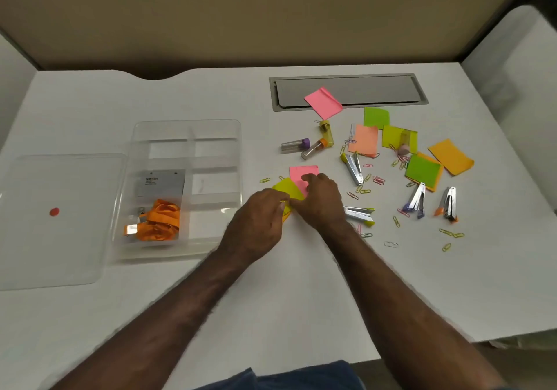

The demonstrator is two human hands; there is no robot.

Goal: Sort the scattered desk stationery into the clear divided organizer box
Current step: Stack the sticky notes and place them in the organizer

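Note:
The clear divided organizer box stands left of centre, with an orange lanyard and a grey card in its front-left compartment. Just right of it, my left hand pinches the edge of a yellow sticky pad. My right hand curls its fingers over a pink sticky pad that overlaps the yellow one. More sticky pads, pink, green and orange, lie scattered to the right among several small staplers and loose paper clips.
The box's clear lid lies flat at the far left, with a red dot on it. Three small tubes lie behind my hands. A grey cable hatch is set into the desk at the back. The desk's front edge is near my body.

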